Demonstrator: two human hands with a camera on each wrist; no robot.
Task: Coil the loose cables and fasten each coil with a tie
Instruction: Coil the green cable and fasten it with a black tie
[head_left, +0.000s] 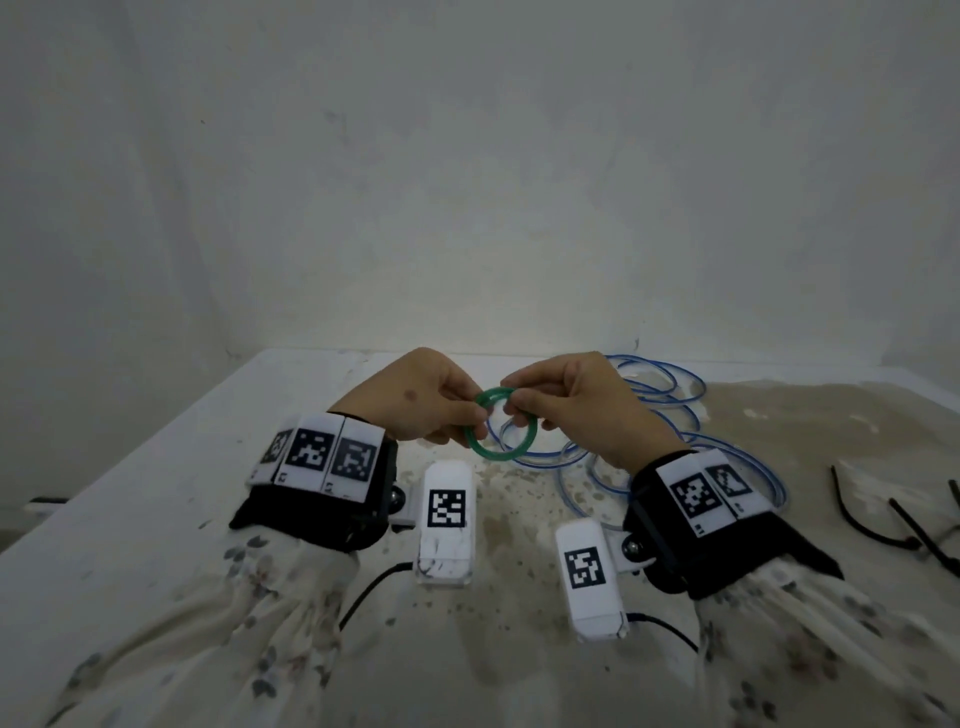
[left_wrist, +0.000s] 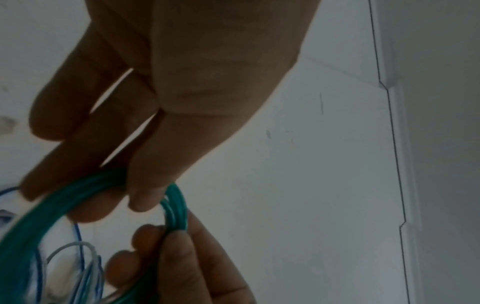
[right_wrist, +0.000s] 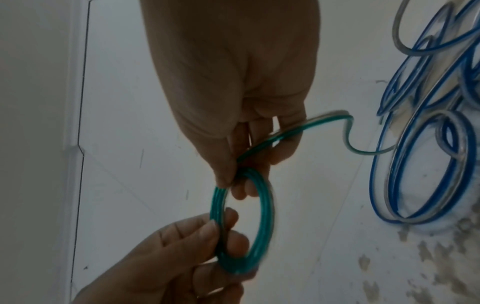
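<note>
A small green cable coil hangs above the table between both hands. My left hand grips its left side, thumb over the strands. My right hand pinches the coil's top, and in the left wrist view its fingertips close on the green strands. A loose green tail runs from under the right fingers toward the blue cable. The blue-and-clear cable lies in loose loops on the table behind and right of my right hand.
Several black ties lie on the table at the far right. The white table is stained brown across its right half and meets a plain wall at the back. Thin black leads trail from both wrist units near the front edge.
</note>
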